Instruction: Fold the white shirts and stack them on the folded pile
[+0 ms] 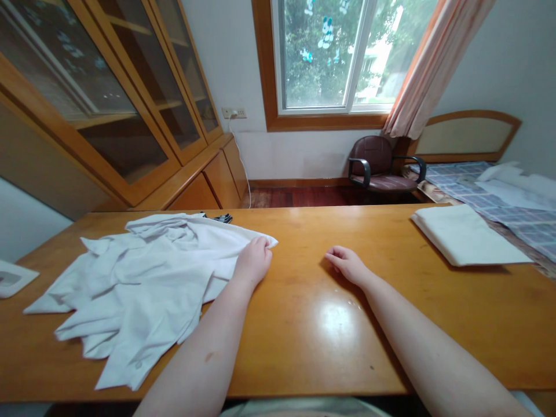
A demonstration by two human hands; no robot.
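A rumpled heap of white shirts spreads over the left part of the wooden table. My left hand is closed on a pointed corner of white cloth at the heap's right end. A cuff with a button shows at the heap's near edge. My right hand rests low over the middle of the table with its fingers curled in and no item visible in them. On the right side of the table lies a flat, folded white cloth, apart from both hands.
A small black-and-white striped item lies behind the heap. At the left edge is a white frame-like object. Beyond the table stand a glass-door cabinet, a maroon armchair and a bed.
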